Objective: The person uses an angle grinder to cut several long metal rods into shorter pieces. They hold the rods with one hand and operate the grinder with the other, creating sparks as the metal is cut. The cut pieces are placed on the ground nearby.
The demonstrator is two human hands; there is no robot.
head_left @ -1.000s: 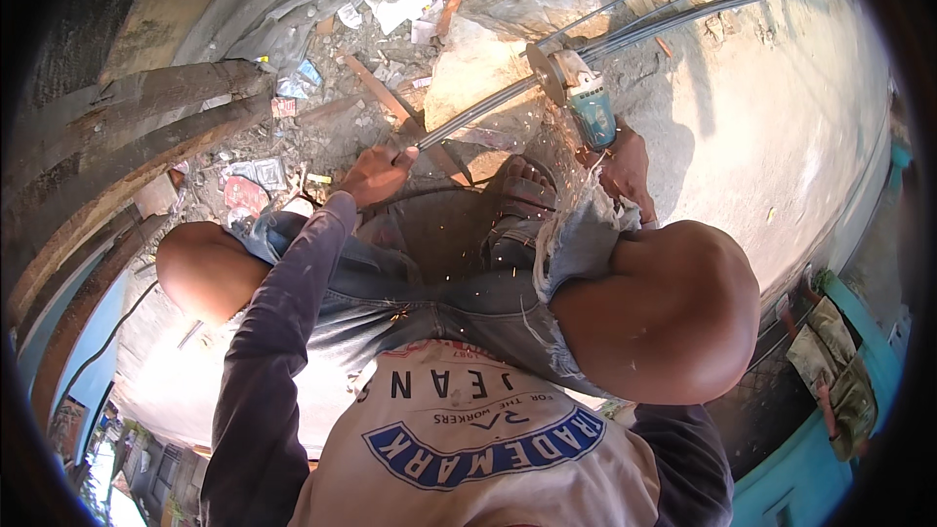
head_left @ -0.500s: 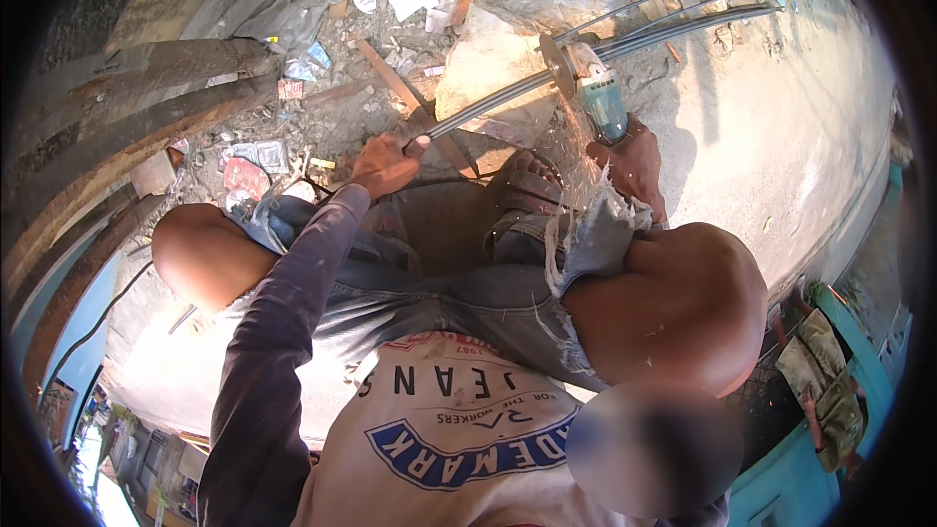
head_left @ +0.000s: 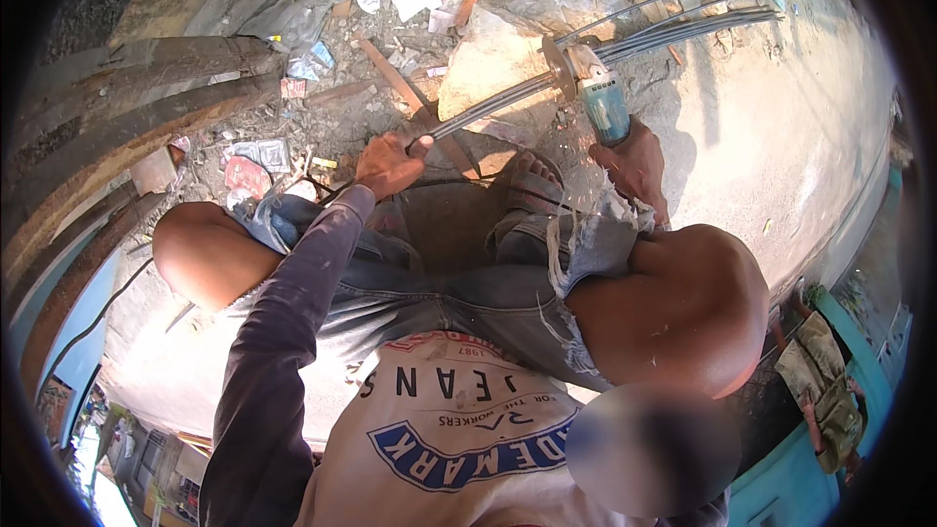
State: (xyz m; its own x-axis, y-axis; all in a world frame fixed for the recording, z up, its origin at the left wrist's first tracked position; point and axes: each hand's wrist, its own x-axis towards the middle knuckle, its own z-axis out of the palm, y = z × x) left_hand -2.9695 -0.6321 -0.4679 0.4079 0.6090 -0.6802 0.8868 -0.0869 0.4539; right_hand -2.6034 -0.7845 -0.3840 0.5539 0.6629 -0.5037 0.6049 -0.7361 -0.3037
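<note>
My left hand (head_left: 388, 166) is closed around the near end of a bundle of thin metal rods (head_left: 498, 98). The bundle slants away to the far right. My right hand (head_left: 634, 164) grips the body of a teal angle grinder (head_left: 605, 109). Its round disc (head_left: 559, 68) stands across the rods, at about the middle of their length. A few sparks show below the disc, near my right hand. Whether the disc has cut into the rods cannot be made out.
A pale flat stone (head_left: 493, 63) lies beneath the rods, with a brown flat bar (head_left: 400, 88) beside it. Litter and rubble cover the ground ahead. Long wooden beams (head_left: 146, 102) stand at the left. My sandalled foot (head_left: 532, 181) is close below the grinder.
The spray of sparks has thinned to a few specks. The rods' far ends have spread slightly apart. Both hands have shifted only slightly.
</note>
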